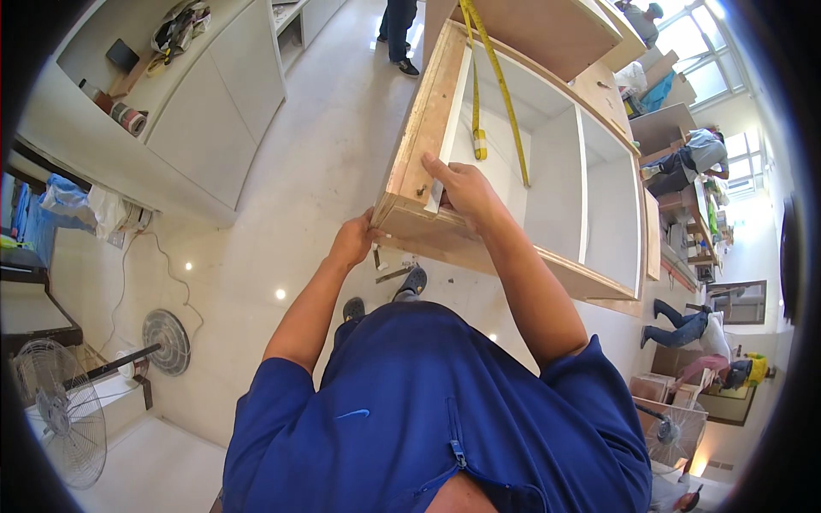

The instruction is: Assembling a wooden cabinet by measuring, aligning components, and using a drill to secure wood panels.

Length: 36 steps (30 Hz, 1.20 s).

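Observation:
A wooden cabinet carcass (416, 152) with white inner compartments stands in front of me, its raw plywood edge toward my hands. My left hand (352, 242) is closed on the cabinet's near left corner, fingers at the edge. My right hand (466, 190) grips the frame close by, thumb on top of the plywood strip and the other fingers down on the inner side, partly hidden. Beyond that hand, a yellow tape measure (506, 94) hangs over the far edge. Its blade reaches down into the white interior.
White cupboards (205, 107) line the left side. A standing fan (53, 410) and a loose cable (128, 265) are at lower left. Scraps (393, 274) lie on the floor by my shoes. Other people work at right, including one bending (701, 158); another person's legs (398, 34) stand ahead.

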Each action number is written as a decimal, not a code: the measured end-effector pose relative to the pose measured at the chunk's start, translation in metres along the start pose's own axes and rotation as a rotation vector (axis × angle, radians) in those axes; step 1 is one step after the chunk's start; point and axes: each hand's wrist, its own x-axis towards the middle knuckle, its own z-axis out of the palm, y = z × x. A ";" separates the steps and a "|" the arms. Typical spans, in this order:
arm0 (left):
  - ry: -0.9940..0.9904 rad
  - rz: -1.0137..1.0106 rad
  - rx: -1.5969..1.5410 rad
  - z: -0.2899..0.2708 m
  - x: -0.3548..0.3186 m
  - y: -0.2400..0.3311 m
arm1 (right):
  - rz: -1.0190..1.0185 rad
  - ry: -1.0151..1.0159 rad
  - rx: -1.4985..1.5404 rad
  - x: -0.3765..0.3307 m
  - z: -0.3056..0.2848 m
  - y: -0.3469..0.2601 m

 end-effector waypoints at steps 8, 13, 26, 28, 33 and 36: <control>0.042 0.027 0.018 0.007 0.001 -0.013 | -0.038 0.011 -0.047 0.004 0.001 0.006; 0.050 0.048 0.028 0.004 0.001 -0.004 | -0.032 0.010 -0.039 0.002 -0.005 0.005; 0.035 0.038 0.011 0.007 -0.010 0.003 | -0.425 0.033 -1.152 -0.056 -0.032 0.027; 0.035 -0.007 0.024 0.008 -0.009 0.006 | -0.358 0.044 -1.161 -0.052 -0.032 0.030; 0.082 -0.097 -0.040 0.017 -0.008 0.000 | -0.368 0.080 -1.213 -0.052 -0.028 0.028; 0.123 -0.031 -0.065 0.022 -0.008 -0.005 | -0.354 0.093 -1.237 -0.051 -0.027 0.029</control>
